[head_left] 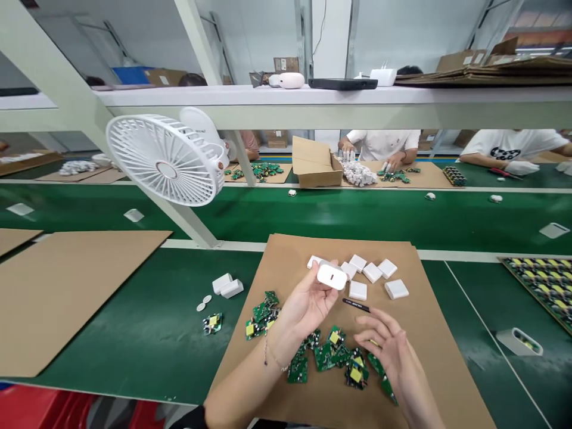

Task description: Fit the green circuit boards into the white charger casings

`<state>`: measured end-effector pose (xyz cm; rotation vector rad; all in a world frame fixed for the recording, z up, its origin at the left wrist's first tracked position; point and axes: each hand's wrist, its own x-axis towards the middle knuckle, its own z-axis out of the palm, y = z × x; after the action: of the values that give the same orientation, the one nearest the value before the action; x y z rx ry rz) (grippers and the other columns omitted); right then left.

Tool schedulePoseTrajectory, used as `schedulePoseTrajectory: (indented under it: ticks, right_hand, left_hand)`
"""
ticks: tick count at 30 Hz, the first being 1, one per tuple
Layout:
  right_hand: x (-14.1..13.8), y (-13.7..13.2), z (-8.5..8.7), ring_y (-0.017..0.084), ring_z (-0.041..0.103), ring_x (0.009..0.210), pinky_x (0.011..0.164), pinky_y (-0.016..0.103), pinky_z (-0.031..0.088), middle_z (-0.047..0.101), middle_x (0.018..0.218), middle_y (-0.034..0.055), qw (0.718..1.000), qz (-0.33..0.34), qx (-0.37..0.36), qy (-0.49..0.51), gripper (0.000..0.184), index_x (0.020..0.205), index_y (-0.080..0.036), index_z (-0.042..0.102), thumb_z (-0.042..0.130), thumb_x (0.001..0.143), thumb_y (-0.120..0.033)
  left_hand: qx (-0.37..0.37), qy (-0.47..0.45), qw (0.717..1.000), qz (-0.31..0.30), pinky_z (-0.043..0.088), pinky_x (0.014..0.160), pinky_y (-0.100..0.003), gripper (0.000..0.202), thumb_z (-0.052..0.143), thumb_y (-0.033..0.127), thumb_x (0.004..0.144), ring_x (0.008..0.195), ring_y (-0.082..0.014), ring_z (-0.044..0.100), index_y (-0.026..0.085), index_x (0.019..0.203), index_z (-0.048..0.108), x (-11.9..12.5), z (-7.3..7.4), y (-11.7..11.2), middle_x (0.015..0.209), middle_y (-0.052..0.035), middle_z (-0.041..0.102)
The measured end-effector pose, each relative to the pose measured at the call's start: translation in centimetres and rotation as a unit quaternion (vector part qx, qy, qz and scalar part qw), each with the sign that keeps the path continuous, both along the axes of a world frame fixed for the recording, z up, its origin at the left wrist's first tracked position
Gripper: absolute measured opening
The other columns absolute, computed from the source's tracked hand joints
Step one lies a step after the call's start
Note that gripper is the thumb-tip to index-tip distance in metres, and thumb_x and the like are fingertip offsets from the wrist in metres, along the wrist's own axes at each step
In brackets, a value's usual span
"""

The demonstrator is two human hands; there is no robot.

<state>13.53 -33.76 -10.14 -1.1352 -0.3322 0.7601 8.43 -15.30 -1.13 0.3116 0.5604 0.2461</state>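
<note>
My left hand [311, 298] pinches a white charger housing [331, 277] above the cardboard sheet [402, 333]; a small dark slot shows in its end face. To the right, my right hand [384, 345] is held up with its fingers apart and nothing in it. A black pen-like tool [356, 305] lies on the cardboard near its fingertips. Several loose white housings [372, 272] are spread behind my hands. Green circuit boards [330, 356] with yellow parts lie below and between the hands, some hidden by my left forearm.
Left of the cardboard are two white housings [231, 289], two small white discs [204, 302] and a circuit board [213, 323]. An open white housing [519, 342] and a board panel [543, 286] lie right. A white fan [167, 161] hangs left; co-workers sit across the green belt [357, 214].
</note>
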Motion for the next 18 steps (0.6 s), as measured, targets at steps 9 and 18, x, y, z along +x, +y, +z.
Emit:
schedulePoseTrajectory:
  ticks: [9,18]
  right_hand:
    - [1.7,0.3,-0.2,0.021,0.066,0.091,0.089,0.038,0.053,0.066,0.110,0.0122,0.997,-0.029,-0.050,-0.052,0.052,0.117,-0.021,0.053,0.037,0.092,-0.065]
    - [0.5,3.1,2.2,0.022,0.059,0.112,0.100,0.036,0.045,0.061,0.125,0.0085,0.967,0.077,-0.098,-0.223,0.036,0.126,-0.025,0.055,0.051,0.094,-0.042]
  left_hand:
    - [0.196,0.006,0.981,-0.009,0.056,0.071,-0.019,0.030,0.064,0.034,0.088,0.087,-0.0166,0.067,0.010,0.103,0.072,0.5,-2.0,0.1,0.095,-0.0112,0.070]
    - [0.861,-0.058,0.505,0.023,0.052,0.092,-0.036,0.054,0.054,0.022,0.091,0.109,-0.0233,0.058,0.031,0.143,0.043,-3.5,-8.1,-2.5,0.115,-0.0106,0.058]
